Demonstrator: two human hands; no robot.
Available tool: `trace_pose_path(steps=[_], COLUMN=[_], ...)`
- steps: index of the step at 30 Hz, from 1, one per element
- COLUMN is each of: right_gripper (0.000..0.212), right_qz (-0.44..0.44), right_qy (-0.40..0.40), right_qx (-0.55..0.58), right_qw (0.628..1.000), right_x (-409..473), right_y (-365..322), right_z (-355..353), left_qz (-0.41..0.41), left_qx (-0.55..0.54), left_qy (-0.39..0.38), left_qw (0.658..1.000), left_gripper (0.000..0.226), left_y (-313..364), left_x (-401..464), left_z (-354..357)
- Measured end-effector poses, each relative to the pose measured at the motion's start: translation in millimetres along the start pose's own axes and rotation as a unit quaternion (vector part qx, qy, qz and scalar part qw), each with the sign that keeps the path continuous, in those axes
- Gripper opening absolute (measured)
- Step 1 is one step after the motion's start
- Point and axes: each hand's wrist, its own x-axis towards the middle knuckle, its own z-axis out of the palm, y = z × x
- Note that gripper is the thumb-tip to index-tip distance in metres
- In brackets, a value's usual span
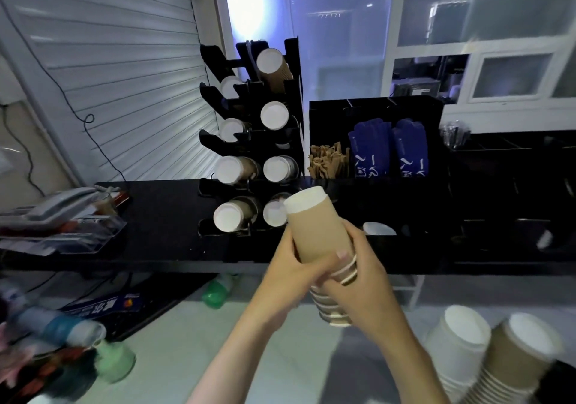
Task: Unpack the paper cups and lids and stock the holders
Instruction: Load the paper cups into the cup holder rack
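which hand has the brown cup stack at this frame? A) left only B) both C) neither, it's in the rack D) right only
B: the left hand wraps the upper part of the cup stack and the right hand grips its lower cups, in front of the rack.

White slatted roller shutter point(124, 70) at left, black cable point(74, 104) hanging across it. Glazed partition point(343, 29) behind, bright glare on it. Black tabletop point(162, 216); pale floor point(187, 341) below.
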Motion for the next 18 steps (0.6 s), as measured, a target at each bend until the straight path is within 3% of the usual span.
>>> trace_pose_path(steps=[3, 5, 12, 18], right_gripper=[0.105, 0.106, 0.082, 0.074], right_qz=[0.016, 0.04, 0.079, 0.038], right_qy=[-0.056, -0.048, -0.01, 0.012], right_qx=[0.024, 0.041, -0.043, -0.126], right_qw=[0.998, 0.997, 0.996, 0.991], right_x=[-14, -24, -42, -50], right_y=[3, 6, 8, 3], right_z=[-6, -8, 5, 17], left_qz=[-0.009, -0.02, -0.043, -0.025], left_qx=[-0.077, -0.122, -0.189, -0.225], left_qy=[0.036, 0.05, 0.096, 0.159], left_qw=[0.996, 0.991, 0.976, 0.961], left_gripper=[0.06, 0.062, 0.052, 0.034], left_y=[-4, -5, -19, -25], left_x=[-5, -8, -27, -34], left_z=[-4, -10, -1, 3])
